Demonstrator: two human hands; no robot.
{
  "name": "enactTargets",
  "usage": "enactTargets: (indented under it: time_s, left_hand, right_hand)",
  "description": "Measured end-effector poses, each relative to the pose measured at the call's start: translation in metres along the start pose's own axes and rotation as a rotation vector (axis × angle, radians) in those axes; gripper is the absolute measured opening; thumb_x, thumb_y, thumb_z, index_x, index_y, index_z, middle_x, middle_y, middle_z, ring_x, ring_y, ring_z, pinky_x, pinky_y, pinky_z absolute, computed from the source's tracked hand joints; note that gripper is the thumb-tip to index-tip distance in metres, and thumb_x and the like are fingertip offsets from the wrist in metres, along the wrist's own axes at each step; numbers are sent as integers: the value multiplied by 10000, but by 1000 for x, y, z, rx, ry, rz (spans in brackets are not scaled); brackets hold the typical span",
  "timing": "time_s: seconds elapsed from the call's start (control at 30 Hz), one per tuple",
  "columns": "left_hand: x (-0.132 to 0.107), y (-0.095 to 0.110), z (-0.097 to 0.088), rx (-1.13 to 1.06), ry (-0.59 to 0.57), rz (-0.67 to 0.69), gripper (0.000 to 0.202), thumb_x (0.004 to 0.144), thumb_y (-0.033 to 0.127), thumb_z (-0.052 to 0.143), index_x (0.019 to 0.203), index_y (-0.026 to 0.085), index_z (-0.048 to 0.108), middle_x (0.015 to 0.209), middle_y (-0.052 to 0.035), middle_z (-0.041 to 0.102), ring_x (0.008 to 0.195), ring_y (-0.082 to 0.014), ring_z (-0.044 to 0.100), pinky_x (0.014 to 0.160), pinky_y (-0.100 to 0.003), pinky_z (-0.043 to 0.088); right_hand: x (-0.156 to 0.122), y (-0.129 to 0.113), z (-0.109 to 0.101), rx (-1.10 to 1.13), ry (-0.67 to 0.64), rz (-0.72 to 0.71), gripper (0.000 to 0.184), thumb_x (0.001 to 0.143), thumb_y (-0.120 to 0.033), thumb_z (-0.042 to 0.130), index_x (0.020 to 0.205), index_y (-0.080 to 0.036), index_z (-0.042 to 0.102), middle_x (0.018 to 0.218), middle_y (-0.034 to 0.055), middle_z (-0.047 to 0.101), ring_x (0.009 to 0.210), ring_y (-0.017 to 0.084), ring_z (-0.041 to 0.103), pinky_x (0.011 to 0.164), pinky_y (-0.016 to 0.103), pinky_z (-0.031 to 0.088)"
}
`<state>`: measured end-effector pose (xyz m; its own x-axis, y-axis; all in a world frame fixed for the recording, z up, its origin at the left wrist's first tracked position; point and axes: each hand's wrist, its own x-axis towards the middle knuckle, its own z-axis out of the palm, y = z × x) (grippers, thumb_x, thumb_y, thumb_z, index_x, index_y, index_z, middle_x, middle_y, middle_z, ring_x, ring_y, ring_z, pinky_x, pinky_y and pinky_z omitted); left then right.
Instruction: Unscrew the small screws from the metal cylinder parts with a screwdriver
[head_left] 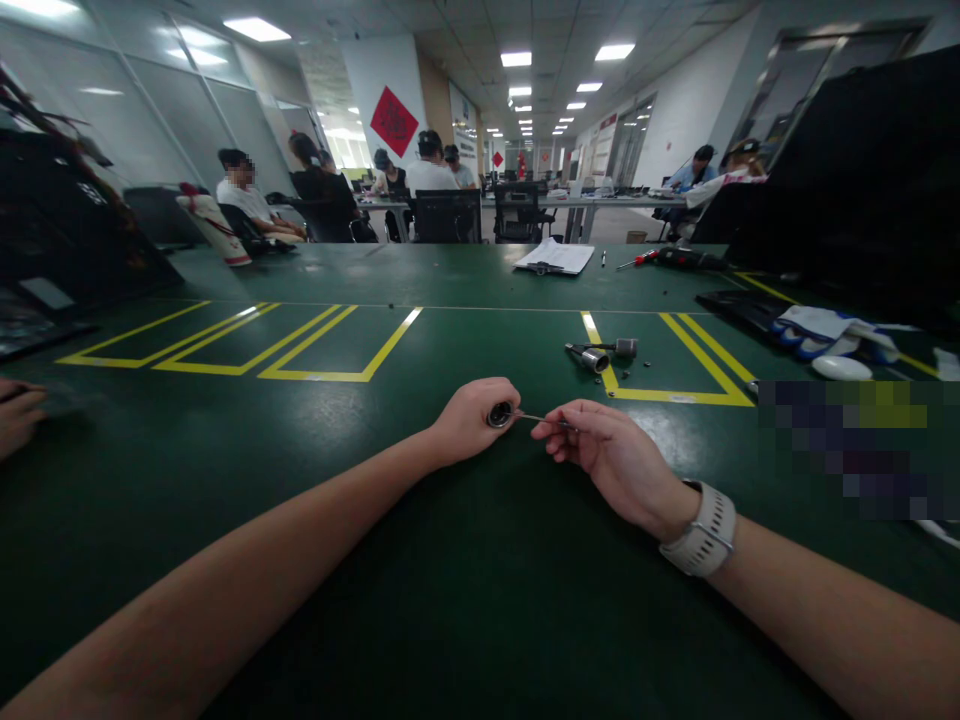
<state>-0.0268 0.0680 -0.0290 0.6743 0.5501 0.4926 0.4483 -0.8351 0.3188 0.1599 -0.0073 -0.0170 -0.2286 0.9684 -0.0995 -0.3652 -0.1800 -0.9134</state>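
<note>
My left hand (471, 420) is closed around a small piston-like metal cylinder (499, 414), its hollow round end facing me. In the fingertips of my right hand (611, 455) is a thin metal rod-shaped tool (532, 416); its far tip meets the cylinder's side or the fingers there, I cannot tell which. Just beyond my hands lie two similar metal pieces with rods, a shiny piston-like part (595, 361) and a greyer one (625, 347). Several tiny dark bits (625, 374) are scattered beside them.
Yellow tape (322, 377) marks boxes on the green table (465, 560). Farther back are a clipboard with papers (555, 257) and a red-black screwdriver (637, 260). Gloves (832, 330) and a white oval object (841, 368) sit at right. Another person's hand (19, 415) rests at the left edge.
</note>
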Motion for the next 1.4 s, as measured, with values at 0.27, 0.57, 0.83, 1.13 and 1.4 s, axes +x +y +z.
enactTargets:
  time_s: [0.27,0.57,0.83,1.13,1.4]
  left_hand:
    - [0,-3,2,-25,23,-26,108,786,161,543,691,158,492,677,16,505,611,-105,471,576,-222,360]
    - [0,0,2,141,-29,15,73,786,108,526,727,151,531,687,2,522,630,-120,480,596,-239,361]
    - [-1,-3,1,-20,34,-35,104,763,115,551,689,155,488,675,17,508,618,-104,474,586,-221,363]
    - [0,-3,3,-4,70,-85,106,765,129,557,686,156,493,665,21,504,604,-103,470,570,-220,357]
    - [0,-1,3,67,56,-77,93,774,122,551,700,156,505,665,17,509,616,-112,479,580,-230,358]
  right_hand:
    - [-1,3,1,11,42,-46,131,794,-248,545,738,-175,639,760,42,683,664,144,554,639,292,401]
    - [-7,4,8,-221,46,-136,131,789,-258,551,744,-186,651,818,47,673,700,160,549,661,320,399]
    - [-4,3,4,-91,-18,-70,123,816,-254,544,790,-183,641,866,45,677,689,140,539,654,303,396]
    - [-7,6,8,-163,32,-165,118,816,-277,551,784,-196,632,844,33,656,690,148,542,645,307,406]
    - [-6,7,7,-234,15,-158,144,818,-266,543,772,-185,653,810,37,653,683,146,535,643,304,396]
